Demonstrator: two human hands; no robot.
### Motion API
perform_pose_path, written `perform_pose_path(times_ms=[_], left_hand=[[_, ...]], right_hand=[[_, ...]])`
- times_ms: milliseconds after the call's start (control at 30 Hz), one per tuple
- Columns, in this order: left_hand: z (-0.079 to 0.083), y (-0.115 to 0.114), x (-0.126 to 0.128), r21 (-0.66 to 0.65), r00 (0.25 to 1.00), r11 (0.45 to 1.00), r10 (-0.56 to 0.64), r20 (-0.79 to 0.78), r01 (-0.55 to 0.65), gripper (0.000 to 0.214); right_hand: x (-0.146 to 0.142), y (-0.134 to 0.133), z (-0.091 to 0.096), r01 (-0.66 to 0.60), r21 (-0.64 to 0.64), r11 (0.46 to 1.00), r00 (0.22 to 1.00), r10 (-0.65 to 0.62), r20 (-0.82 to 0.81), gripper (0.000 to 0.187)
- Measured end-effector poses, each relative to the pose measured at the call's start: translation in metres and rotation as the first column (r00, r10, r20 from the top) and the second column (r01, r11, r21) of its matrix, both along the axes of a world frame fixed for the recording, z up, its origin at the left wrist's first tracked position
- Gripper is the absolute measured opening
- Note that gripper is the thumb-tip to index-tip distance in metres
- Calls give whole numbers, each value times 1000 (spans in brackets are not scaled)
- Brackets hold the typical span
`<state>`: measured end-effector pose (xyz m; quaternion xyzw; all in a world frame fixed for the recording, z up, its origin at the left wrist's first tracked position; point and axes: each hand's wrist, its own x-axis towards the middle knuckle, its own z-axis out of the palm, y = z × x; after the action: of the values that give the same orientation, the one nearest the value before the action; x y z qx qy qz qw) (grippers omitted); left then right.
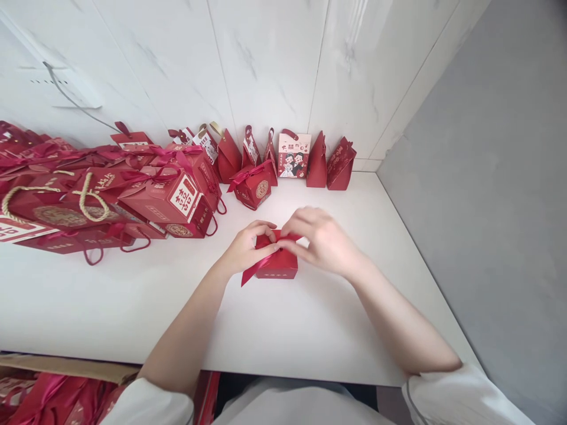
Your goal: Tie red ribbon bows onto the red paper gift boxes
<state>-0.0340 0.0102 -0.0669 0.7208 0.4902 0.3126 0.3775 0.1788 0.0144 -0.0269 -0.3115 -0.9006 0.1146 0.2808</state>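
Observation:
A small red gift box (pixel 278 264) stands on the white table (pixel 283 319) in front of me. A dark pink ribbon (pixel 259 267) runs over its top, and one end hangs down its left side. My left hand (pixel 245 246) pinches the ribbon at the top left of the box, fingers closed. From the right, my right hand (pixel 319 239) covers the box top, its fingers curled onto the ribbon.
Several red gift boxes and bags (pixel 168 195) with ribbons and rope handles are piled at the left. More red boxes (pixel 294 155) line the marble wall at the back. A grey wall (pixel 487 206) bounds the right side. A cardboard box of red items (pixel 53 389) sits below the table's front edge.

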Motion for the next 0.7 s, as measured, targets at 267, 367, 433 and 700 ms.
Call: perform_pose_path(times_ms=[267, 367, 433, 700], left_hand=[[-14, 7, -1, -109, 993, 994, -11, 116, 24, 11], [-13, 7, -1, -113, 994, 994, 1, 106, 11, 19], [-13, 7, 0, -99, 996, 995, -3, 91, 12, 22], [-9, 5, 0, -73, 998, 997, -25, 51, 28, 24]], right_hand=[[-56, -37, -37, -161, 350, 923, 965, 73, 250, 17], [-60, -38, -46, -161, 457, 875, 969, 52, 242, 22], [-61, -37, -49, -165, 500, 850, 975, 66, 211, 24], [-64, -39, -56, -212, 507, 835, 975, 215, 52, 31]])
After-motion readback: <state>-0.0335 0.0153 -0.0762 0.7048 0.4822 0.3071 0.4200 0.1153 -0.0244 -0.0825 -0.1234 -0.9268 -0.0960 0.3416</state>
